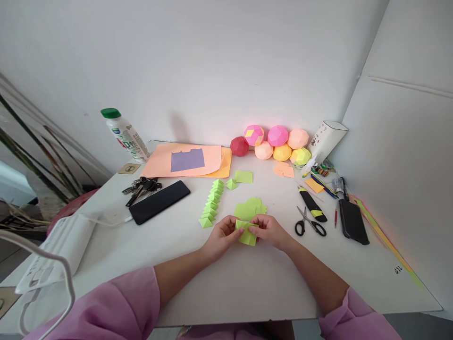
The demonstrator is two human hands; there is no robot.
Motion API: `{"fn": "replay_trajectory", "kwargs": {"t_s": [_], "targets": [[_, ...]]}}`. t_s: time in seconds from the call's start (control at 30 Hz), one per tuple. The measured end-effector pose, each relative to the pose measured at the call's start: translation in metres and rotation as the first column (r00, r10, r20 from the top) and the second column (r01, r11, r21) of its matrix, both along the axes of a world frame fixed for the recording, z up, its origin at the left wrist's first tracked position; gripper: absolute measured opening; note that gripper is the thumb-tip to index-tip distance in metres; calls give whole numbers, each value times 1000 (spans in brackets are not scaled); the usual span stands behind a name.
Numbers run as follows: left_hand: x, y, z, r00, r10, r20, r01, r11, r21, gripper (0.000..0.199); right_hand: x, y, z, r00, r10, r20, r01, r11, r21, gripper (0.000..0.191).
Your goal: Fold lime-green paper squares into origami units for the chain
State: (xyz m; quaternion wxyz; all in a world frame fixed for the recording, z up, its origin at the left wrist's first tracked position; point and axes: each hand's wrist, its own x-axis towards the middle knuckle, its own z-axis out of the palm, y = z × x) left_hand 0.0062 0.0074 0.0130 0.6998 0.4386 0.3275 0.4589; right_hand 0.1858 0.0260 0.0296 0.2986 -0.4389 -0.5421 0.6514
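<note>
Spanning the gap between both hands, a creased lime-green paper piece is gripped at its two sides: the thumb and fingers of the left hand are closed on one side, and those of the right hand on the other. The piece is held over the white table, just in front of a loose pile of flat lime-green paper cutouts. To the left of the hands, a slanting row of folded green paper pyramids is laid out, with a single pyramid set near its far end, beside a green paper rectangle. On the right, black-handled scissors are laid near a black-and-yellow box cutter. Against the wall, faceted paper balls are clustered in red, pink, peach, orange and yellow
</note>
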Motion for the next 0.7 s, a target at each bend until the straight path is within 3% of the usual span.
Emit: {"fn": "replay_trajectory", "kwargs": {"t_s": [0.3,0.53,0.7], "targets": [[0,2,-7,990,130,-47,-130,992,1,28,0,1,0,999,-16,27,16,1000,3,30],[-1,-2,-11,995,99,7,-100,988,119,24,1,1,-1,998,16,65,-14,999,-28,33],[-4,-2,-12,970,27,-242,55,943,328,19,1,0,-1,995,47,83,-46,999,-16,31]]}}
